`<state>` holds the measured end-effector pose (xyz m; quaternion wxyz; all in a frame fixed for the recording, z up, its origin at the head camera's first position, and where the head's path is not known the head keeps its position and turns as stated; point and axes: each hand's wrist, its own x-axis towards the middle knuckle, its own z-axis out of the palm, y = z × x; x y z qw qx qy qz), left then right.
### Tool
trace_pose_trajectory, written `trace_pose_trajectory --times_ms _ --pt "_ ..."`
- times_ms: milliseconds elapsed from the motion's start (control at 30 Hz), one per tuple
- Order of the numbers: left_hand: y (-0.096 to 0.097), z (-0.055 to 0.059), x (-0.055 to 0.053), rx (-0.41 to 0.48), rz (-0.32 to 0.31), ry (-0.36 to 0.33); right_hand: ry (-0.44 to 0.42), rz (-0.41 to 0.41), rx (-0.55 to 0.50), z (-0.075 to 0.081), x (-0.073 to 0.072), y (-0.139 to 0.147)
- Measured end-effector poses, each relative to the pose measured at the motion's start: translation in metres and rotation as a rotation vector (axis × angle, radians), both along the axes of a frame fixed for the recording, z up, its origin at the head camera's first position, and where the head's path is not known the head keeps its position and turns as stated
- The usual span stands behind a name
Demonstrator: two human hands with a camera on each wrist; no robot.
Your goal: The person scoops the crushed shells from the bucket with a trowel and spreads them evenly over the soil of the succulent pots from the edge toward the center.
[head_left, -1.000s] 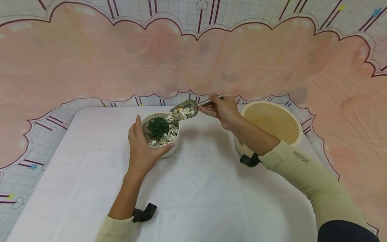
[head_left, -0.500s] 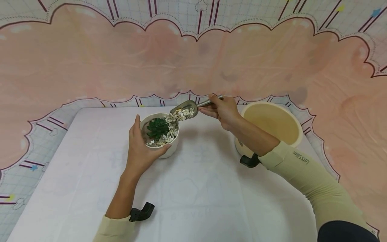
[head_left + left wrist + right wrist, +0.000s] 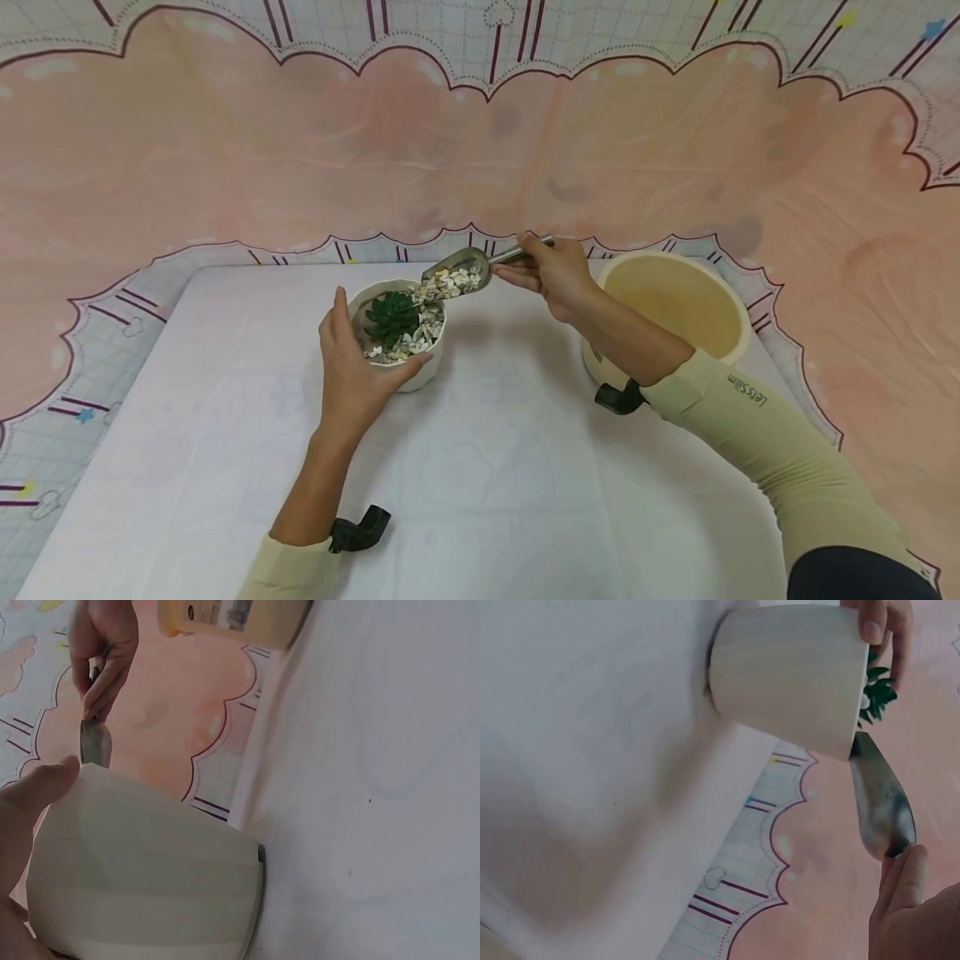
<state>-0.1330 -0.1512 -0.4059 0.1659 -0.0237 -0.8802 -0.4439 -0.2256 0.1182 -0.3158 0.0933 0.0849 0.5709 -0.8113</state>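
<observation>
A white faceted plant pot [image 3: 423, 377] stands on the table, holding a dark green succulent [image 3: 392, 318] with pale pebbles around its right side. My left hand [image 3: 352, 375] grips the pot from the near left, thumb at the near rim and fingers along the left side. In my right hand [image 3: 558, 275] is the handle of a small metal scoop [image 3: 480, 257], loaded with white and yellowish stone chips [image 3: 453, 283]. The scoop's lip lies over the pot's right rim, close to the succulent; the right wrist view shows its rounded underside [image 3: 885, 802] tilted against the rim.
A large cream tub [image 3: 675, 292] stands at the back right of the white-covered table [image 3: 495, 467], partly behind the right forearm. Beyond the table's back edge hangs a pink cloth [image 3: 300, 150] with scalloped, patterned borders. A black wrist mount [image 3: 360, 529] sits on each arm.
The left hand and pot shift slightly left, then back right. The scoop stays in place over the rim, still holding stone chips.
</observation>
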Motion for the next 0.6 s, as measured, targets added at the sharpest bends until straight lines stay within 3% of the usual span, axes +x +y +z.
trace_pose_trajectory --times_ms 200,433,600 --pt "-0.0056 -0.0025 -0.0034 0.011 -0.045 0.024 0.004 0.006 0.006 -0.0006 0.0001 0.0009" --pt "-0.0096 0.0011 -0.0029 0.036 -0.127 -0.01 0.007 0.004 -0.006 -0.0005 0.0007 0.0005" --pt "-0.003 0.0042 0.0008 0.041 -0.076 -0.033 0.028 0.022 0.004 0.0001 0.0021 0.0014"
